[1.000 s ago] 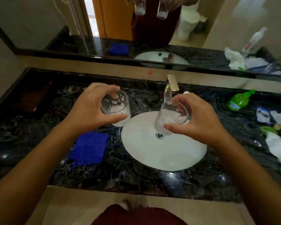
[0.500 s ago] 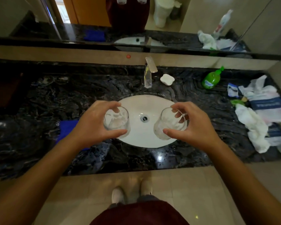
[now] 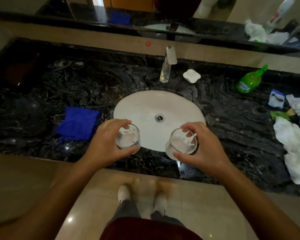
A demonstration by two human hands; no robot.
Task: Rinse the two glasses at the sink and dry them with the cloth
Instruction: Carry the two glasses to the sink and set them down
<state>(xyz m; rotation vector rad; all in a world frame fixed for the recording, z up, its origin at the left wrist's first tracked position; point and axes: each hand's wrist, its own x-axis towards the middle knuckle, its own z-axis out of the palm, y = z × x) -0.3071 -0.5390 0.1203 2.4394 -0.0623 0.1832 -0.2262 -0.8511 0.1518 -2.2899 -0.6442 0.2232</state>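
My left hand grips a clear glass by its rim over the near left edge of the white oval sink. My right hand holds a second clear glass over the sink's near right edge. Both glasses are upright with whitish smears inside. A folded blue cloth lies on the dark marble counter, left of the sink and beyond my left hand. The chrome tap stands behind the sink, with no water running.
A white soap dish sits right of the tap. A green bottle lies farther right. White cloths and packets crowd the counter's right end. A mirror runs along the back wall. My feet stand on tiled floor.
The view has tilted down and pulled back from the counter. Both hands with their glasses now sit nearer the sink's front edge, and the blue cloth is uncovered.
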